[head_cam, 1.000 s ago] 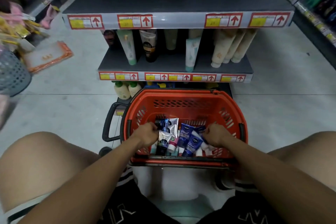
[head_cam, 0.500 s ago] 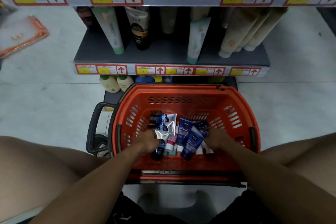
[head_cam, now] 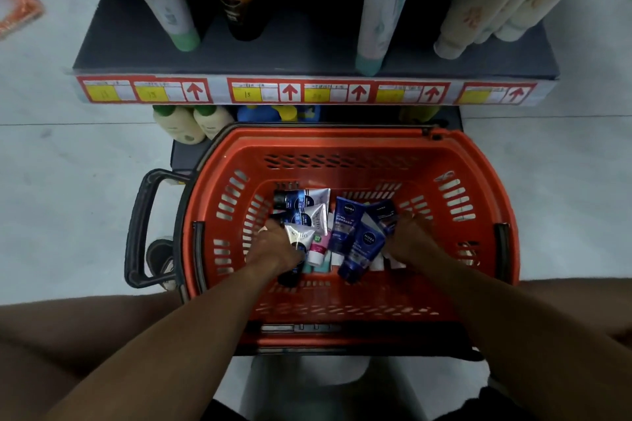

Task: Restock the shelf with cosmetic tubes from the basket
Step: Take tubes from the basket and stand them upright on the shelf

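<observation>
Shop aisle, price-tagged shelf (head_cam: 307,55) (red arrows), orange shopping basket (head_cam: 349,150)

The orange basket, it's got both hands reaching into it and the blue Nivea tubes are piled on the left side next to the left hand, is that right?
Not quite. Both hands are in the orange basket, but the blue Nivea tubes lie on the right side, by the right hand. The left hand is at a white tube instead. The head view shows it.

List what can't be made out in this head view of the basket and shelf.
- Head view: left hand fingers, hidden under the tubes; grip unclear.
- Right hand fingertips, buried among blue tubes.
- Price labels: print too small and blurred.
- Shelf tubes: tops cut off by the upper edge.
- Basket floor, covered by tubes.
</observation>
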A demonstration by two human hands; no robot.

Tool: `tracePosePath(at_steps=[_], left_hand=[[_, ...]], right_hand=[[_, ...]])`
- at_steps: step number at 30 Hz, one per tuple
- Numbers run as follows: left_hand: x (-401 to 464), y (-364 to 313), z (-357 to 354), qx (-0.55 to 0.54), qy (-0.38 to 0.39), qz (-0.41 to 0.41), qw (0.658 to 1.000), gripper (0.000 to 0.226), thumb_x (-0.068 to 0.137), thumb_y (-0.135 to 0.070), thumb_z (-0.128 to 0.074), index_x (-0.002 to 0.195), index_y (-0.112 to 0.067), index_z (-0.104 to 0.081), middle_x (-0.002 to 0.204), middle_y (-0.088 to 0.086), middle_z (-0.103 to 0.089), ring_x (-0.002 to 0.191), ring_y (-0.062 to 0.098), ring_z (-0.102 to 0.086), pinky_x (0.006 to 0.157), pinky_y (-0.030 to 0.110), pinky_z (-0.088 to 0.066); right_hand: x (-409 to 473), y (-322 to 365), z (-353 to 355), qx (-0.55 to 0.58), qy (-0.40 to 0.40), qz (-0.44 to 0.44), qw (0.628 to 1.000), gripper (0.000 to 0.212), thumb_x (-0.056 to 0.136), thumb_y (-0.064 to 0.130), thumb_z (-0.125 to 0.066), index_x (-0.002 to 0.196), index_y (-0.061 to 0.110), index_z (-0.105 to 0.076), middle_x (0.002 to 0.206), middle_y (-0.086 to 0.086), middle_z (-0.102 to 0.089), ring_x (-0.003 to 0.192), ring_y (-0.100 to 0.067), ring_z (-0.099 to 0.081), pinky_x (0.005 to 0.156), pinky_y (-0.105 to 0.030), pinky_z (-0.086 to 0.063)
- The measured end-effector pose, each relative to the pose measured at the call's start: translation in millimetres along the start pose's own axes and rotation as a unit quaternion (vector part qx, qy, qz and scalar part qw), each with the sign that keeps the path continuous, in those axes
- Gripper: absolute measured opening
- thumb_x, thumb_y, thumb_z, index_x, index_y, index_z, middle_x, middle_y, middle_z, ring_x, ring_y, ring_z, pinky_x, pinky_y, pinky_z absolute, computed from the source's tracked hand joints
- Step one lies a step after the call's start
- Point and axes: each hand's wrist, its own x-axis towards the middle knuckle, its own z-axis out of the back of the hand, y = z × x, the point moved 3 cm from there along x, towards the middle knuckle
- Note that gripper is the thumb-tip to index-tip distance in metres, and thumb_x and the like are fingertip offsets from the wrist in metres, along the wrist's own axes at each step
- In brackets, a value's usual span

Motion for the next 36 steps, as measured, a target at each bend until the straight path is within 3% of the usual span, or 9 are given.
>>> tracePosePath(at_steps=[5, 9, 12, 16, 20, 23, 27, 31, 36], left_hand=[[10, -1, -21, 0.032, 0.029, 0.031, 0.999, 0.120, 0.072, -0.059, -0.085, 0.155, -0.001, -0.020, 0.144, 0.017, -0.054, 0.129, 0.034, -0.056, 0.104, 0.043, -0.051], [15, -1, -33, 0.038, 0.018, 0.017, 0.999, 0.098, 0.070, -0.055, -0.088, 0.140, -0.008, -0.038, 0.130, 0.011, -0.062, 0.115, 0.029, -0.063, 0.092, 0.038, -0.055], [15, -2, -34, 0.056, -0.001, -0.003, 0.998, 0.090, 0.072, -0.050, -0.089, 0.134, -0.009, -0.039, 0.119, 0.008, -0.063, 0.104, 0.023, -0.065, 0.078, 0.028, -0.049], [13, -4, -32, 0.092, -0.014, -0.008, 0.996, 0.093, 0.077, -0.051, -0.085, 0.141, -0.007, -0.033, 0.121, 0.008, -0.061, 0.097, 0.020, -0.060, 0.072, 0.028, -0.043], [8, -2, -27, 0.057, -0.016, -0.004, 0.998, 0.090, 0.074, -0.053, -0.087, 0.137, -0.011, -0.037, 0.118, 0.006, -0.061, 0.091, 0.019, -0.057, 0.070, 0.029, -0.045], [-2, -5, -16, 0.000, -0.028, 0.015, 0.999, 0.089, 0.069, -0.052, -0.090, 0.132, -0.012, -0.042, 0.119, 0.006, -0.064, 0.102, 0.024, -0.065, 0.079, 0.034, -0.055], [-21, -19, 6, -0.094, -0.070, 0.015, 0.993, 0.097, 0.070, -0.049, -0.090, 0.137, -0.009, -0.033, 0.123, 0.009, -0.065, 0.111, 0.030, -0.066, 0.089, 0.036, -0.055], [-52, -30, 34, -0.169, -0.114, -0.007, 0.979, 0.086, 0.063, -0.046, -0.090, 0.125, -0.014, -0.039, 0.118, 0.010, -0.068, 0.107, 0.033, -0.068, 0.090, 0.041, -0.057], [-85, -30, 65, -0.225, -0.175, -0.059, 0.957, 0.072, 0.066, -0.054, -0.085, 0.114, -0.022, -0.043, 0.100, 0.003, -0.070, 0.090, 0.030, -0.070, 0.077, 0.039, -0.057]], right_hand=[[24, -6, -17, 0.017, -0.008, -0.073, 0.997, 0.056, 0.090, 0.030, -0.072, 0.137, 0.011, -0.049, 0.129, -0.013, -0.059, 0.109, -0.031, -0.062, 0.085, -0.039, -0.055], [42, -14, -23, 0.057, -0.046, -0.117, 0.990, 0.065, 0.084, 0.033, -0.077, 0.135, 0.011, -0.043, 0.123, -0.011, -0.060, 0.099, -0.029, -0.063, 0.068, -0.033, -0.053], [86, -41, -58, 0.053, -0.024, -0.112, 0.992, 0.076, 0.069, 0.052, -0.079, 0.131, 0.019, -0.050, 0.113, -0.003, -0.061, 0.089, -0.023, -0.066, 0.067, -0.034, -0.058], [86, -31, -46, 0.009, 0.005, -0.124, 0.992, 0.060, 0.063, 0.046, -0.087, 0.110, 0.018, -0.061, 0.090, 0.000, -0.065, 0.072, -0.019, -0.066, 0.052, -0.028, -0.054], [54, -5, -14, 0.000, 0.067, -0.125, 0.990, 0.039, 0.079, 0.036, -0.081, 0.107, 0.014, -0.064, 0.086, -0.004, -0.065, 0.070, -0.018, -0.064, 0.048, -0.025, -0.051], [37, 0, -15, 0.052, 0.099, -0.096, 0.989, 0.018, 0.095, 0.027, -0.068, 0.094, 0.009, -0.062, 0.080, -0.004, -0.061, 0.063, -0.013, -0.058, 0.037, -0.017, -0.041], [9, 5, -1, 0.079, 0.062, -0.049, 0.994, 0.021, 0.087, 0.028, -0.069, 0.095, 0.009, -0.071, 0.092, -0.009, -0.072, 0.075, -0.017, -0.066, 0.062, -0.029, -0.054], [-29, 20, 26, 0.079, -0.015, -0.021, 0.997, 0.033, 0.071, 0.047, -0.068, 0.080, 0.016, -0.068, 0.084, -0.004, -0.073, 0.075, -0.021, -0.070, 0.065, -0.032, -0.059], [-73, 41, 49, 0.129, -0.101, 0.000, 0.987, 0.050, 0.071, 0.049, -0.078, 0.098, 0.012, -0.059, 0.095, -0.008, -0.067, 0.092, -0.029, -0.070, 0.070, -0.030, -0.050]])
